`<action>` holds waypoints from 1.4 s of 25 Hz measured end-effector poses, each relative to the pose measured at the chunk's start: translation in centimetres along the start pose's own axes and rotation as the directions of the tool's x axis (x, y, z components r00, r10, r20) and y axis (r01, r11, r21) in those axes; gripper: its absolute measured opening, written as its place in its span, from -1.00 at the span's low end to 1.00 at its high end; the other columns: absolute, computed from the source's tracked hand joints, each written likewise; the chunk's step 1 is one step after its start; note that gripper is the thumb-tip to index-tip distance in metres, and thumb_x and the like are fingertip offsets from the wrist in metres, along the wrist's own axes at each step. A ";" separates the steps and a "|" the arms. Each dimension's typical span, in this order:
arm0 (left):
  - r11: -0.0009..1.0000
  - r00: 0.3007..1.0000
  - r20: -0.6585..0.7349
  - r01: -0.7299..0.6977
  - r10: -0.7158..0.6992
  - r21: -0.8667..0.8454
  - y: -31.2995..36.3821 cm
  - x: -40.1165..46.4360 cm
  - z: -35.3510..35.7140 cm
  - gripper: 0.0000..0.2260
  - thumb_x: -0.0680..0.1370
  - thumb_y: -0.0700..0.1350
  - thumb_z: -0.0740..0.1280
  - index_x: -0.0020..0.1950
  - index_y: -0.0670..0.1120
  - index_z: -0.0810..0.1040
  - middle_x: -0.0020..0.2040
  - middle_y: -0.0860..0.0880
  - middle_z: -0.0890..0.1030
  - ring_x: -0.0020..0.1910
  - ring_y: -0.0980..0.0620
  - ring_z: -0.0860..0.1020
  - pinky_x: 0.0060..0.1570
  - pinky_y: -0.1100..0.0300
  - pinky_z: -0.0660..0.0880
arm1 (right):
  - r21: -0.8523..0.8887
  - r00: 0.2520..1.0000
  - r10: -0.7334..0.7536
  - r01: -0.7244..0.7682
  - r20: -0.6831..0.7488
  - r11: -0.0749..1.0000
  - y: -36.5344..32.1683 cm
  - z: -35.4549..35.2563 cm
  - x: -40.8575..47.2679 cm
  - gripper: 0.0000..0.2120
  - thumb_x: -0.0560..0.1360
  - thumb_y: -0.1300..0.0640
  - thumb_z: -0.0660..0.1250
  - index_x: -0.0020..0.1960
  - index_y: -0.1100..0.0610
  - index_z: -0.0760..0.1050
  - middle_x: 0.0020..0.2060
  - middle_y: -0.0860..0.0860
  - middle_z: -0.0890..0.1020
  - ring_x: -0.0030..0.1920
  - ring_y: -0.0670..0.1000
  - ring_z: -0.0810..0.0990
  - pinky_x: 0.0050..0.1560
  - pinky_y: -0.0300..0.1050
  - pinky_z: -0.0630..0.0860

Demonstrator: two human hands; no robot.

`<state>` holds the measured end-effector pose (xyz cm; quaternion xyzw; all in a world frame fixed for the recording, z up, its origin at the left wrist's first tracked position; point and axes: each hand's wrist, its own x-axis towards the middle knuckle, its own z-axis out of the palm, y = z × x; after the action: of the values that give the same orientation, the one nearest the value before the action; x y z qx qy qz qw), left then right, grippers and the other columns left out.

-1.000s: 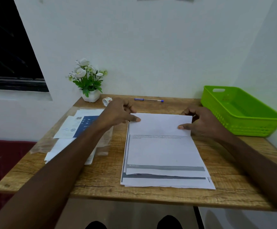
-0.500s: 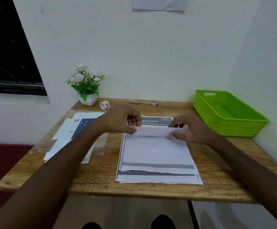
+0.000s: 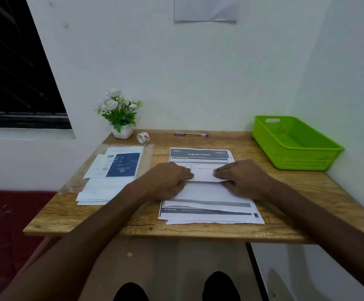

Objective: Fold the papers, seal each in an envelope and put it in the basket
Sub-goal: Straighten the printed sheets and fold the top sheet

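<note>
A stack of printed papers (image 3: 200,154) lies in the middle of the wooden table (image 3: 307,196). The top sheet (image 3: 205,191) is folded over toward me, and its folded flap lies flat between my hands. My left hand (image 3: 168,178) presses the flap's left end and my right hand (image 3: 239,177) presses its right end, fingertips on the paper. Left of the stack lies a pile of envelopes (image 3: 102,190) with a blue and white one (image 3: 122,165) on top. The green basket (image 3: 294,157) stands at the table's right, with nothing inside.
A small pot of white flowers (image 3: 120,115), a roll of tape (image 3: 143,137) and a blue pen (image 3: 191,134) stand along the back edge by the wall. A clear plastic sleeve (image 3: 148,153) lies under the envelopes. A wall closes the right side.
My hands have drawn the top sheet's far edge toward me and pressed it down, making the fold narrower. The heading of the paper beneath now shows. The camera has tilted and pulled back.
</note>
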<state>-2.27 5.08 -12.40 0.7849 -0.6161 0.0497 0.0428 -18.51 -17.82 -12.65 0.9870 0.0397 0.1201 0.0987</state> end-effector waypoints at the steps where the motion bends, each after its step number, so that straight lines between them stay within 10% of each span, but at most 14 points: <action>1: 1.000 1.000 0.015 0.008 -0.007 -0.015 0.3 -0.3 0.4 -0.62 0.70 -0.02 0.17 0.51 0.03 0.45 0.51 0.01 0.46 0.41 -0.03 0.47 0.38 0.03 0.42 | -0.018 1.000 -0.001 0.001 0.010 1.000 -0.5 0.1 -0.2 -0.58 0.50 0.00 0.13 0.25 -0.01 0.60 0.28 -0.12 0.65 0.22 0.02 0.64 -0.03 -0.04 0.60; 8: 0.974 0.983 0.172 0.092 -0.056 -0.207 1.8 -0.9 1.4 -0.49 0.74 0.11 -0.01 0.68 -0.01 0.04 0.68 -0.07 -0.01 0.66 0.02 -0.06 0.61 0.01 -0.06 | 0.072 0.968 0.171 -0.187 0.186 0.980 -3.7 0.2 -1.1 -0.42 0.62 -0.04 0.09 0.60 0.12 0.23 0.61 0.07 0.23 0.50 0.10 0.39 0.39 -0.04 0.40; 13: 0.984 0.954 0.270 0.159 -0.131 -0.084 2.9 -0.4 2.9 -0.36 0.67 0.29 -0.16 0.64 0.05 -0.31 0.64 -0.10 -0.33 0.62 0.00 -0.33 0.58 -0.08 -0.32 | 0.211 0.943 0.166 -0.231 0.287 0.950 -6.8 1.5 -0.3 -0.40 0.73 -0.07 -0.09 0.67 0.14 -0.17 0.66 0.07 -0.12 0.65 -0.01 -0.14 0.62 0.00 -0.13; 30: 0.934 0.907 0.313 0.334 -0.283 -0.124 2.0 -1.2 2.5 -0.32 0.69 0.27 -0.17 0.65 -0.12 -0.27 0.66 -0.09 -0.26 0.64 -0.02 -0.24 0.60 -0.02 -0.19 | 0.197 0.812 0.390 -0.508 0.434 0.839 -3.5 1.7 -1.8 -0.23 0.64 -0.35 -0.21 0.66 0.10 -0.28 0.65 0.02 -0.24 0.64 -0.01 -0.23 0.61 0.02 -0.21; 35: 0.934 0.952 0.098 0.303 -0.289 -0.187 1.5 -0.3 1.4 -0.49 0.67 0.20 0.18 0.44 -0.15 0.39 0.49 -0.15 0.40 0.43 -0.13 0.37 0.43 -0.08 0.33 | 0.280 0.839 0.400 -0.511 0.368 0.813 -2.4 0.8 -1.6 -0.28 0.66 -0.29 0.06 0.66 0.07 0.02 0.66 0.00 0.02 0.64 0.02 -0.01 0.58 0.14 -0.05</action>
<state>-3.77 4.83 -13.85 0.8617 -0.4937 -0.0466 0.1073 -20.01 -15.79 -14.31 0.9742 -0.1938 -0.0160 -0.1148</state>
